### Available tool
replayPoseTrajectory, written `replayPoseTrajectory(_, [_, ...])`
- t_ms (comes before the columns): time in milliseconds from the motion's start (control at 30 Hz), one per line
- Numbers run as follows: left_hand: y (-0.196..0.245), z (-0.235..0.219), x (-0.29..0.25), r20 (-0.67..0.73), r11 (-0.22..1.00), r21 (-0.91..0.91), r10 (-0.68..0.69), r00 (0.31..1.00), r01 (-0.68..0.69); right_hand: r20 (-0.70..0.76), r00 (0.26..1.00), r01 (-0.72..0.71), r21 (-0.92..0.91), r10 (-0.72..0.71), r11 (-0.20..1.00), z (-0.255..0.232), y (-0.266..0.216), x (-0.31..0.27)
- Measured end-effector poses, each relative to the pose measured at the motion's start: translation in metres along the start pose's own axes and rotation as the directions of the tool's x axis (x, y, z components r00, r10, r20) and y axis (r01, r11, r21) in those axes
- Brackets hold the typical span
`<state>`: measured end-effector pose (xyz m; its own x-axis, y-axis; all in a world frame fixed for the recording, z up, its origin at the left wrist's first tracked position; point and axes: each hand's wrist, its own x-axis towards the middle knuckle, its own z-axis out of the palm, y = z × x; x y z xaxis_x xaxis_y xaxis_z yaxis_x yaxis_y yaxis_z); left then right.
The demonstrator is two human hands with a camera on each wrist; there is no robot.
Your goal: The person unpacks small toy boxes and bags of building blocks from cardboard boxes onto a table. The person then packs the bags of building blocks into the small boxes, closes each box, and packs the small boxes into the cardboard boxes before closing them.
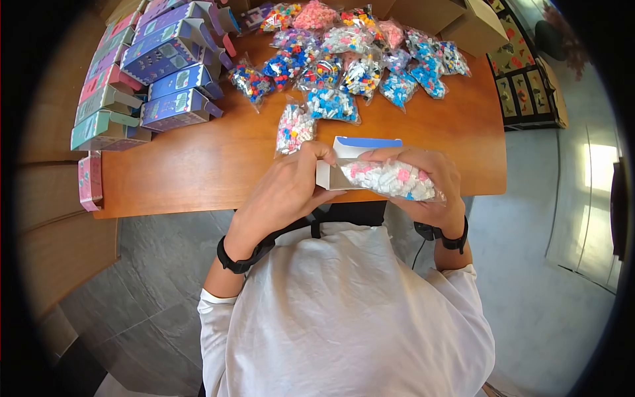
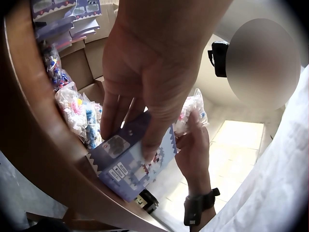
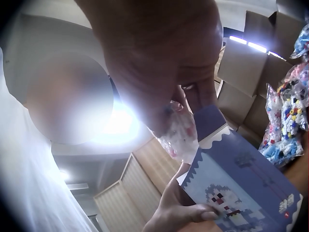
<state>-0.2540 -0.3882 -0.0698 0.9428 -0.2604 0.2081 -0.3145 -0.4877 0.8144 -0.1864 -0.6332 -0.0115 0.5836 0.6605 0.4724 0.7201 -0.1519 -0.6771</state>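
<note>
My left hand [image 1: 278,192] grips a small blue-purple cardboard box [image 2: 133,169] by its sides, thumb on the picture face. White inner walls and a raised blue flap [image 1: 367,142] show at the box's open end. In my right hand [image 1: 444,177] is a clear plastic bag [image 1: 397,178] of small white, pink and blue building bricks, pinched between thumb and fingers. One end of that bag overlaps the box opening in the head view. From the right wrist, the bag [image 3: 178,137] appears right beside the box's flap, partly hidden by my fingers.
Several brick-filled bags [image 1: 331,104] lie across the back of the wooden table [image 1: 172,178], one bag [image 1: 294,129] just beyond my left hand. Stacked open boxes [image 1: 175,109] stand at the left, with a small pink box [image 1: 90,180] near the corner. Cardboard cartons [image 1: 476,30] stand behind.
</note>
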Motion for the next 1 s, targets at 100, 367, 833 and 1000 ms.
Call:
replayPoseTrajectory(100, [0.001,0.001,0.002,-0.038,0.998,0.028,0.049,0.998,-0.048,0.064,0.998,0.02,-0.132,-0.012,0.991,-0.004,0.007,-0.002])
replayPoseTrajectory(367, [0.003,0.002,0.001,-0.115,0.99,0.059,0.135,0.984,-0.129,-0.008,0.997,-0.071,-0.21,0.071,0.975,-0.004,-0.004,0.001])
replayPoseTrajectory(833, [-0.005,0.007,-0.004,-0.014,0.974,0.147,0.177,0.984,-0.173,-0.146,0.777,-0.4,0.637,0.612,0.659,0.042,0.017,-0.036])
replayPoseTrajectory(1000, [-0.003,0.01,-0.004,-0.127,0.986,0.009,0.164,0.978,-0.165,-0.174,0.98,-0.07,0.161,0.098,0.984,0.044,0.027,-0.041])
